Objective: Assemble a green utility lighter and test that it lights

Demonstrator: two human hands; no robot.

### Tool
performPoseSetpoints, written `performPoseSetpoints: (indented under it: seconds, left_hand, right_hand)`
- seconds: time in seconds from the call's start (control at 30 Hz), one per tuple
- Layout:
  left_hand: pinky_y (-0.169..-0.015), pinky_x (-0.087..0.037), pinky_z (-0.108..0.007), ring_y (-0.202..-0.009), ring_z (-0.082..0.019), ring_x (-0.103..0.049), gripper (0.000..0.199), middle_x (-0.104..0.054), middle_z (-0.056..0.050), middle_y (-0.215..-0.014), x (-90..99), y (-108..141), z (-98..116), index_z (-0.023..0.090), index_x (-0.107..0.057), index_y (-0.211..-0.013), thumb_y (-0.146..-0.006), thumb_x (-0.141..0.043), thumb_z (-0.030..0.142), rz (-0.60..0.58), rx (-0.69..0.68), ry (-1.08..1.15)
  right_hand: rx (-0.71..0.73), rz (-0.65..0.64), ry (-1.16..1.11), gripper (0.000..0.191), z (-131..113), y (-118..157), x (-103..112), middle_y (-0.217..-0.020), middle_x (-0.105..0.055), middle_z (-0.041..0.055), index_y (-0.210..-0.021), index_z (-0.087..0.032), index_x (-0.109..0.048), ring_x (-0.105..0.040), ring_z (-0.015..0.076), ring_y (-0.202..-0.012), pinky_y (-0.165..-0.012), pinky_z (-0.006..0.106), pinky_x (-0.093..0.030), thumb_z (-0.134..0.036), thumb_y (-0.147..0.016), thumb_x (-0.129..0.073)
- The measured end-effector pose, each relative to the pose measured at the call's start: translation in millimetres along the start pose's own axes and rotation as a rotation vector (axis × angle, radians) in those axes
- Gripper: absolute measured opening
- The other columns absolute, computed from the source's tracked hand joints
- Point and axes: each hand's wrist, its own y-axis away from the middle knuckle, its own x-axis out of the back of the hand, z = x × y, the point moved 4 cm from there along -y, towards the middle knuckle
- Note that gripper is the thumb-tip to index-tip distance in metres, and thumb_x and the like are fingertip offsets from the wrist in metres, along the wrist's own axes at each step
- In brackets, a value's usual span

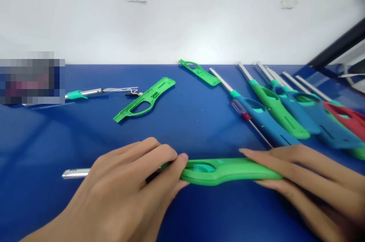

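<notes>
Long green plastic lighter (pixel 234 169): left hand (pixel 122 185) wrapped round front, right hand (pixel 322 179) pinching rear; lopsided squeeze could split it imo.

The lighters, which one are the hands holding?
The front green lighter, in the left hand and right hand; the other whole lighters lie together on the right.

The left hand (pixel 125 185) partly hides the held lighter (pixel 236 169).
</notes>
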Motion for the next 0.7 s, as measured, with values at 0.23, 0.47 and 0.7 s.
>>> performPoseSetpoints:
  seconds: [0.23, 0.47, 0.7]
  left_hand:
    - [-0.113, -0.072, -0.038, -0.114, -0.021, -0.092, 0.038, -0.094, 0.003, -0.126, -5.3, 24, -5, 0.031, -0.081, -0.152, -0.128, -0.061, 0.009, -0.015, 0.051, 0.053]
    - [-0.108, -0.072, -0.039, -0.114, -0.022, -0.091, 0.047, -0.093, 0.002, -0.13, -3.8, 33, -9, 0.032, -0.081, -0.159, -0.125, -0.063, 0.006, -0.037, 0.062, 0.06]
    - [-0.105, -0.083, -0.042, -0.116, -0.029, -0.094, 0.033, -0.095, -0.005, -0.127, -5.7, 14, -4, 0.035, -0.09, -0.156, -0.125, -0.08, 0.032, -0.072, 0.09, 0.075]
  right_hand:
    - [-0.136, 0.061, -0.099, 0.04, -6, -2, 2, -0.143, -0.094, -0.001, -0.174, -0.046, -0.08, -0.098, 0.0256, -0.109, -0.102, 0.034, -0.083, -0.049, -0.134, -0.075]
    - [-0.137, 0.04, -0.09, 0.034, -4, -5, 0, -0.146, -0.092, -0.0002, -0.167, -0.046, -0.082, -0.097, 0.0234, -0.112, -0.103, 0.03, -0.082, -0.056, -0.137, -0.069]
    - [-0.118, 0.01, -0.067, 0.038, -5, -4, 0, -0.148, -0.091, -0.0009, -0.171, -0.046, -0.08, -0.097, 0.0219, -0.115, -0.107, 0.029, -0.08, -0.055, -0.139, -0.062]
